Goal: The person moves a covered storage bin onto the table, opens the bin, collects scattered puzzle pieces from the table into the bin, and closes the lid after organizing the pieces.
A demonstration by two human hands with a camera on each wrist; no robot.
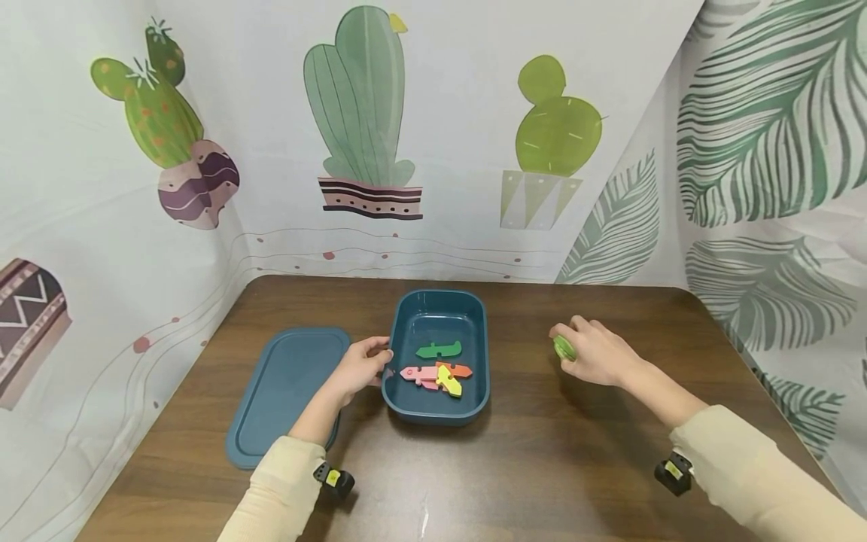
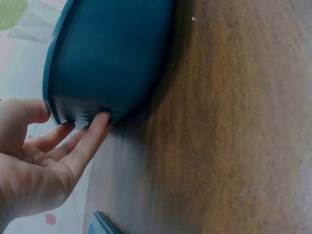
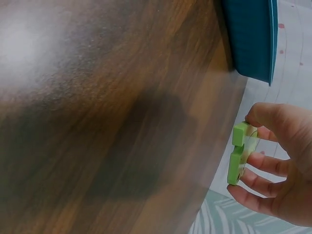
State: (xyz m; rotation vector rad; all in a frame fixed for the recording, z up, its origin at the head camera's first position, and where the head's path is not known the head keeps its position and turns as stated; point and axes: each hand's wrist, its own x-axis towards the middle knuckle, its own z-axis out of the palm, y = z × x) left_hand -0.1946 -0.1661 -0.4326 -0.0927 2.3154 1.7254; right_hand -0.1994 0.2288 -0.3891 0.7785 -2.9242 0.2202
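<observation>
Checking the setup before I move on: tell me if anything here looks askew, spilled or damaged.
Nothing stands out. The teal bin sits flat on the table, its lid lying flat beside it. Four foam pieces lie inside. The left hand touches the bin's rim; the right hand holds a green piece.

tray (image 1: pixel 479 331) teal | lid (image 1: pixel 287 391) teal | held piece (image 3: pixel 238 153) light green | table (image 1: pixel 576 452) dark wood grain | sleeves (image 1: pixel 759 467) cream

The green piece (image 1: pixel 564 347) is mostly hidden inside the right hand (image 1: pixel 596 352). In left wrist view the lid (image 2: pixel 105 223) is cut by bottom edge, only a corner visible.
</observation>
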